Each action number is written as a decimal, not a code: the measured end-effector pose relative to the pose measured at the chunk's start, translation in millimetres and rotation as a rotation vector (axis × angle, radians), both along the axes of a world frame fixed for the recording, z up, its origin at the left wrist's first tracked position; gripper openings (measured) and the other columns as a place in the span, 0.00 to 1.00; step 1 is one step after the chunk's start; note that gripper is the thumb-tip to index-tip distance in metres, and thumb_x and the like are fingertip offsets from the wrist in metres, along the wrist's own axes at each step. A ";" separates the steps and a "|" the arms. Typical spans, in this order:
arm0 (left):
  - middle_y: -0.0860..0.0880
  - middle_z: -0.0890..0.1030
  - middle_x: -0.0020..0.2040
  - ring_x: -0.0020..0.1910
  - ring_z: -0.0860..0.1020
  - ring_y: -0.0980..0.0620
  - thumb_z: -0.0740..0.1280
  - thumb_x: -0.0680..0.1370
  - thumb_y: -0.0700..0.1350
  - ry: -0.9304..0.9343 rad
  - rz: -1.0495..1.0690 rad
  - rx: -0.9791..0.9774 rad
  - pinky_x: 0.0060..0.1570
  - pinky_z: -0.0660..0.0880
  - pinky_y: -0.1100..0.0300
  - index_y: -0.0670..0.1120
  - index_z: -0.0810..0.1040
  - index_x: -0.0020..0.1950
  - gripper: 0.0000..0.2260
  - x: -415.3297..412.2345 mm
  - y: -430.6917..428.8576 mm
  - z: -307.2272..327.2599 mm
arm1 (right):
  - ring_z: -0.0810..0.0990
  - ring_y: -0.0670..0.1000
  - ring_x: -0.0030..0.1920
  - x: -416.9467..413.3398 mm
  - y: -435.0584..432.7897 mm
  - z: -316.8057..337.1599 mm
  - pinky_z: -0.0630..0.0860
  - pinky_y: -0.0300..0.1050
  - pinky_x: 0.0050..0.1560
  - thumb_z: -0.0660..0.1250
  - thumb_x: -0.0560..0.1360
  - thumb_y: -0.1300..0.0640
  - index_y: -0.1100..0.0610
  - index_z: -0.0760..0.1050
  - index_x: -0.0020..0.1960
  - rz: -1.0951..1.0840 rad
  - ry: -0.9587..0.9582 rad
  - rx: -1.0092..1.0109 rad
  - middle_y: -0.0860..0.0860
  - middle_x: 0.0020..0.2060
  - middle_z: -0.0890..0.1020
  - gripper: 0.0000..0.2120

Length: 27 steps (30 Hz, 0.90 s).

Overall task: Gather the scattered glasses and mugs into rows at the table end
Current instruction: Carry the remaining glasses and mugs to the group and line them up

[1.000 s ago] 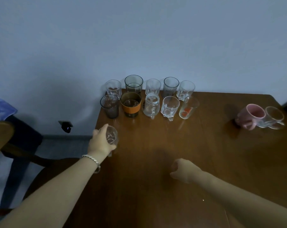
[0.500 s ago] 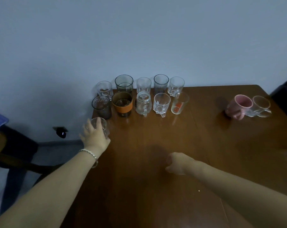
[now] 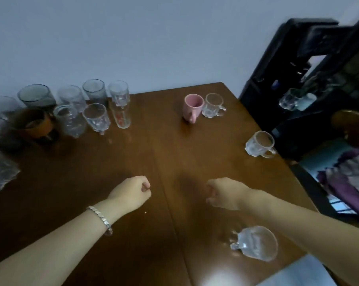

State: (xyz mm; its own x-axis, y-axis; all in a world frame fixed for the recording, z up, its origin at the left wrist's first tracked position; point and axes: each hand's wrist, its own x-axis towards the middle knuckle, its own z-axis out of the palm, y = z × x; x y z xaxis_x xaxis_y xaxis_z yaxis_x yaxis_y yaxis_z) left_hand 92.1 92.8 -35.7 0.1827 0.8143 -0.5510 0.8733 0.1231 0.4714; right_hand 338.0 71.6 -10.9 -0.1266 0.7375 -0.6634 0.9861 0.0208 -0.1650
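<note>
Two rows of glasses [image 3: 96, 118] stand at the far left end of the brown table [image 3: 154, 153], among them a dark cup with an orange band [image 3: 33, 124]. A clear glass [image 3: 0, 170] stands alone at the left edge, in front of the rows. A pink mug [image 3: 192, 107] and a clear mug [image 3: 213, 105] stand together at the far edge. Another clear mug [image 3: 259, 144] sits near the right edge, and one more clear mug [image 3: 256, 242] is close to me under my right forearm. My left hand [image 3: 131, 193] is loosely curled and empty. My right hand [image 3: 226, 193] is empty, fingers bent and apart.
A dark shelf unit [image 3: 298, 79] stands right of the table, with a clear mug [image 3: 291, 99] on it. A wooden chair [image 3: 353, 126] and purple cloth [image 3: 345, 182] are at the right. White paper [image 3: 294, 273] lies at the table's near right corner. A wall runs behind.
My left hand let go of the clear glass, which now stands at the left edge, and drew back to the table's middle. My view swung right, revealing more mugs and the shelf.
</note>
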 end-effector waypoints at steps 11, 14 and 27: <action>0.50 0.80 0.58 0.51 0.76 0.55 0.63 0.79 0.45 0.009 0.058 -0.005 0.51 0.74 0.61 0.48 0.77 0.61 0.11 171.5 -40.0 -17.2 | 0.67 0.57 0.68 146.0 -82.6 -30.9 0.71 0.53 0.65 0.70 0.63 0.31 0.49 0.50 0.76 0.153 0.095 -0.064 0.53 0.70 0.62 0.51; 0.50 0.79 0.55 0.51 0.77 0.54 0.63 0.79 0.45 0.039 0.077 -0.025 0.51 0.75 0.61 0.48 0.77 0.61 0.11 182.3 -52.2 -17.8 | 0.69 0.61 0.65 140.6 -94.7 -46.6 0.74 0.54 0.58 0.70 0.65 0.33 0.51 0.49 0.76 0.270 -0.018 -0.069 0.57 0.69 0.61 0.51; 0.51 0.79 0.52 0.48 0.77 0.54 0.62 0.79 0.44 -0.014 0.065 -0.046 0.45 0.74 0.63 0.47 0.77 0.60 0.11 251.4 -23.2 -2.1 | 0.74 0.55 0.61 269.0 -47.7 -48.1 0.76 0.49 0.61 0.75 0.65 0.49 0.54 0.62 0.68 -0.406 0.064 0.031 0.52 0.62 0.70 0.37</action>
State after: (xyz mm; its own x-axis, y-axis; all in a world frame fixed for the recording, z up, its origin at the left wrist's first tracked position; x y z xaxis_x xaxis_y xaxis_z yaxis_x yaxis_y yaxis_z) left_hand 343.5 69.6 -37.7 0.1380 0.7987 -0.5856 0.8563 0.2009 0.4758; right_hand 607.0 23.9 -59.0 0.1382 0.7555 -0.6404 0.9029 -0.3619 -0.2320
